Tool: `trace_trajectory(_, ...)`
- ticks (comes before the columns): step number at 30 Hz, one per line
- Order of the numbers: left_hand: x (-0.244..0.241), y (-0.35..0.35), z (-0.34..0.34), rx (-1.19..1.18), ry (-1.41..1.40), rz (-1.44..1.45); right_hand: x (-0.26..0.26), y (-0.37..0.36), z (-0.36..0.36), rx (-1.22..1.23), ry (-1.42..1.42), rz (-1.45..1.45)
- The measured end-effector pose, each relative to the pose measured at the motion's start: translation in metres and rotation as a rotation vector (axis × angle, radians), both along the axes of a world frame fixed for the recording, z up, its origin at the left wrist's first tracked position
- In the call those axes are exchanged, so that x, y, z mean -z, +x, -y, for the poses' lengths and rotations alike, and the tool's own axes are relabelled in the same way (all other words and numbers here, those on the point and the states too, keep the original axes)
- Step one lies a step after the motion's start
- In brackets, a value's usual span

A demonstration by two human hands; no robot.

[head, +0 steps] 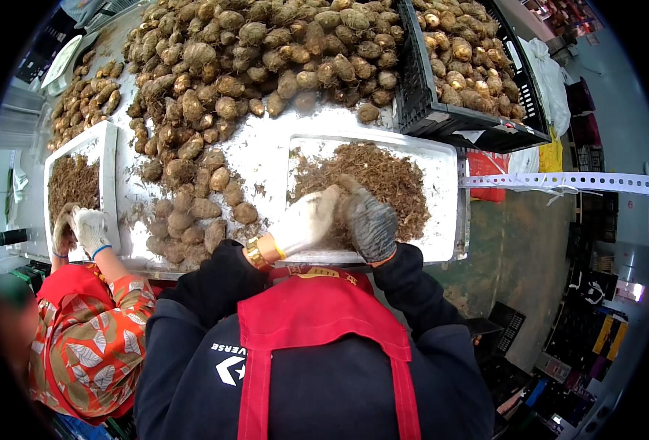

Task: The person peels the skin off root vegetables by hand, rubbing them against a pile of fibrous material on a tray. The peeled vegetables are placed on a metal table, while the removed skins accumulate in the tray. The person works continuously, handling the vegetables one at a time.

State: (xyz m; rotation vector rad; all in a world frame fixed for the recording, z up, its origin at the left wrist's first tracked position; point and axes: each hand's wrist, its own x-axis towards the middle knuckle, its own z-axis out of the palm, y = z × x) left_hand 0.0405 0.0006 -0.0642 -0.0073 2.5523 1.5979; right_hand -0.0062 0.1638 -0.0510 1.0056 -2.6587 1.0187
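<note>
My left hand [311,216], in a white knit glove, and my right hand [369,220], in a grey coated glove, meet over a white foam tray [440,206]. The tray holds a heap of brown root fibres [382,165]. Something brownish and blurred, seemingly a taro corm, lies between my hands; the fingers hide most of it. To the left of my hands, several hairy taro corms [192,208] lie on the white tabletop [269,143]. A large pile of hairy taro corms [280,38] covers the back of the table.
A black plastic crate [426,88] of cleaner-looking corms [462,49] stands at the back right. On the left, a co-worker's gloved hands [85,228] are over another foam tray [110,165] of fibres. A white perforated strip [555,181] juts out to the right of the table.
</note>
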Motion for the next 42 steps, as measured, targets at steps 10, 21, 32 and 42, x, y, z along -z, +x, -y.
trace_trajectory(10,0.024,0.009,0.011,0.034,0.295,0.107,-0.002,0.007,0.011,-0.100,0.142,-0.199)
trace_trajectory(21,-0.055,-0.006,0.009,0.301,-0.400,-0.119,0.042,0.023,0.009,-0.166,-0.710,0.913)
trace_trajectory(32,-0.036,-0.015,0.016,-0.217,0.836,0.987,0.002,0.000,0.007,-0.162,-0.011,-0.010)
trace_trajectory(42,-0.030,-0.013,0.025,-0.053,0.373,0.185,0.028,0.009,0.008,0.031,-0.137,0.251)
